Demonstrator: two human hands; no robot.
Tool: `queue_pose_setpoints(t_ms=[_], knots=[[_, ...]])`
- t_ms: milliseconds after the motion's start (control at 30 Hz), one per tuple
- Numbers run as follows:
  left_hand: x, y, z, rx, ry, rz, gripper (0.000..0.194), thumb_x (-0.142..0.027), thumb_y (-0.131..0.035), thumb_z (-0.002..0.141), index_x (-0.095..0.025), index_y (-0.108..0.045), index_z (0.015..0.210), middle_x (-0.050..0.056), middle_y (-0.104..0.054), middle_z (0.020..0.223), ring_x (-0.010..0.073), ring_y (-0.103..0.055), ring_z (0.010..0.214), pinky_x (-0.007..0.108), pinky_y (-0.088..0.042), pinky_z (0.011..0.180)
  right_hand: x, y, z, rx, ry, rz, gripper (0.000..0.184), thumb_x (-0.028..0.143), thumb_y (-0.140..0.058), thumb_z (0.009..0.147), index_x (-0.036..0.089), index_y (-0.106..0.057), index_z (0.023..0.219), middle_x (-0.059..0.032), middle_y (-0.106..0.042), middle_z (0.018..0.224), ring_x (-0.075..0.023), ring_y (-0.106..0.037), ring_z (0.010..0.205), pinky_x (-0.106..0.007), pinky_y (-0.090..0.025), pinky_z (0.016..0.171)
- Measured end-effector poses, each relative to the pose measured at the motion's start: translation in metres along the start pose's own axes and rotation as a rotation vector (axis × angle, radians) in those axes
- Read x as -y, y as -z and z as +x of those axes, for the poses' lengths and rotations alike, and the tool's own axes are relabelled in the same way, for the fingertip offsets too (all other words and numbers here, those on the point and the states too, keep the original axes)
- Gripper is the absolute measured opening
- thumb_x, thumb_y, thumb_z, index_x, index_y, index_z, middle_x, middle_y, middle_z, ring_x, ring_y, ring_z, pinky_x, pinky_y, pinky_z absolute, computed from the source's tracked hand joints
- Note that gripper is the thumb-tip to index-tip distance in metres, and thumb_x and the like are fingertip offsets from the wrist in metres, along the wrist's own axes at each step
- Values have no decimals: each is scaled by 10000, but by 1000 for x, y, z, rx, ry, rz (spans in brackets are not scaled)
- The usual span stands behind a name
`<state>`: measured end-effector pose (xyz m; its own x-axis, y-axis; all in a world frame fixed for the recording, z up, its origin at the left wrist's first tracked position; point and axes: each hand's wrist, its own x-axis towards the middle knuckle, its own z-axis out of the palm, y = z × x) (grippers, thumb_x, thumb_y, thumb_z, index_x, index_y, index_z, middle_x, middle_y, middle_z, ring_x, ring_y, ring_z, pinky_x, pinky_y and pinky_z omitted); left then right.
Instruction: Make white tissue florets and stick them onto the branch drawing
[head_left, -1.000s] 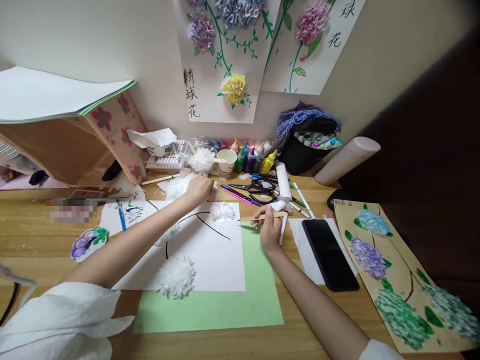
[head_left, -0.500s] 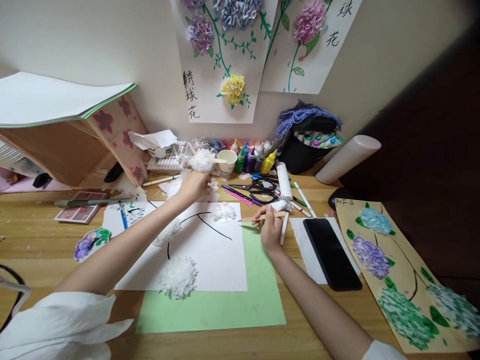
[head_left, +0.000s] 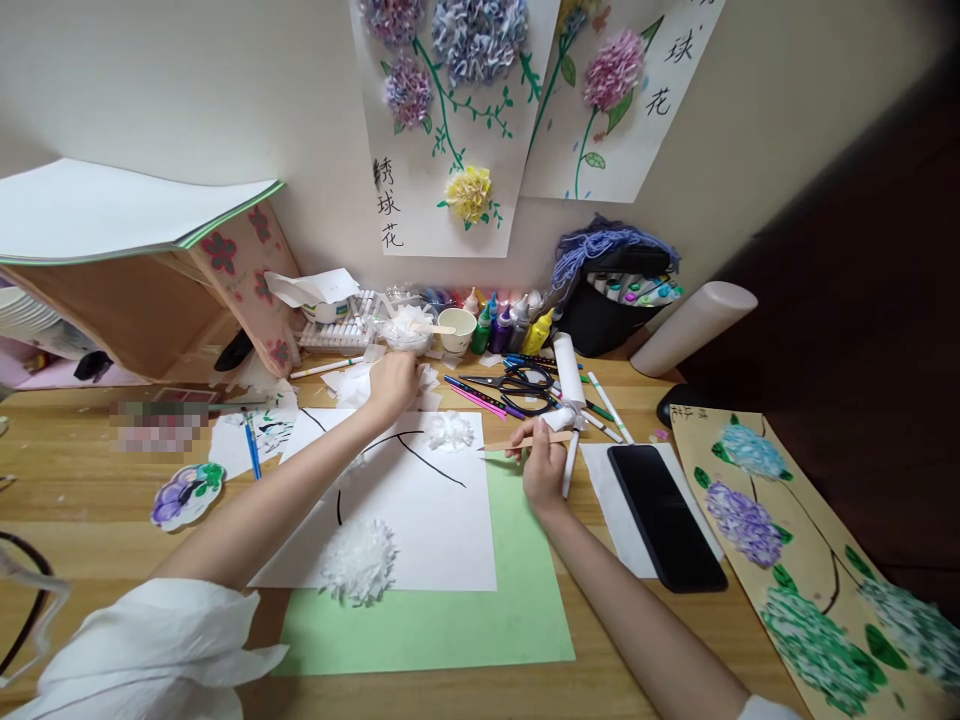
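My left hand (head_left: 395, 386) is over loose white paper scraps (head_left: 351, 387) behind the drawing sheet, just in front of a bowl of white paper bits (head_left: 407, 327). Its fingers curl downward and the tips are hidden. Between the fingers of my right hand (head_left: 543, 462) is a flat wooden craft stick (head_left: 504, 445), pointing left toward the sheet's edge. On the white sheet (head_left: 442, 545), black branch lines run among white paper-petal flowers. A big flower (head_left: 360, 562) lies at the bottom and a small one (head_left: 450, 432) at upper right; another is mostly behind my left forearm.
Green paper (head_left: 427, 635) lies beneath the sheet. Behind are a paper cup (head_left: 457, 330), paint bottles (head_left: 501, 328), black scissors (head_left: 525, 388), pens and a white tissue roll (head_left: 568, 368). A phone (head_left: 666, 518) and a flower picture (head_left: 810, 540) lie right, a painted palette (head_left: 187, 495) left.
The view has shifted slightly. My left hand has drawn a little back from the bowl, its fingers more curled. My right hand keeps the craft stick in nearly the same place.
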<state>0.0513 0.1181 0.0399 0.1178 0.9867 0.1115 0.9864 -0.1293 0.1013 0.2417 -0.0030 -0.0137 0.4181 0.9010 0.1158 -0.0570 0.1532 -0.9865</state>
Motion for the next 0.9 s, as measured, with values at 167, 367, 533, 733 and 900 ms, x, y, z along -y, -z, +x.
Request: queue_pose_setpoints(t_ms=[167,367,533,733,900], knots=[[0,14,-7,-127,-55,-237,257,-338,-469,841,-173,-665,857,96,-670,906,224,-591,847,286,-409,664,0,1,0,3,17,-13,449,504,-365,880,173,-498,608,27,-510,558,-74,-515,438,-188,-376,403],[-9,40,-34,61,-157,-646,274,-382,-538,800,-149,-673,754,51,-692,793,157,-581,722,249,-410,657,3,1,1,-80,56,-35,432,499,-359,882,178,-506,632,27,-511,581,-76,-526,448,-196,-405,425],[-22,30,-72,380,-217,-716,228,-344,-562,780,-162,-683,717,26,-694,733,139,-582,669,235,-410,626,2,1,4,-108,39,86,420,494,-384,872,181,-504,619,33,-505,571,-79,-525,433,-201,-397,409],[-31,3,-93,269,-222,-425,173,-278,-522,812,-184,-668,818,40,-687,823,175,-587,720,261,-376,598,0,3,5,18,19,122,402,472,-389,883,185,-502,625,37,-514,572,-75,-517,429,-200,-405,418],[-34,-4,-93,160,-293,-304,170,-258,-482,845,-174,-629,833,55,-659,830,190,-575,800,262,-379,621,0,1,0,161,98,-43,388,435,-355,911,193,-515,654,29,-531,598,-85,-543,480,-204,-434,460]])
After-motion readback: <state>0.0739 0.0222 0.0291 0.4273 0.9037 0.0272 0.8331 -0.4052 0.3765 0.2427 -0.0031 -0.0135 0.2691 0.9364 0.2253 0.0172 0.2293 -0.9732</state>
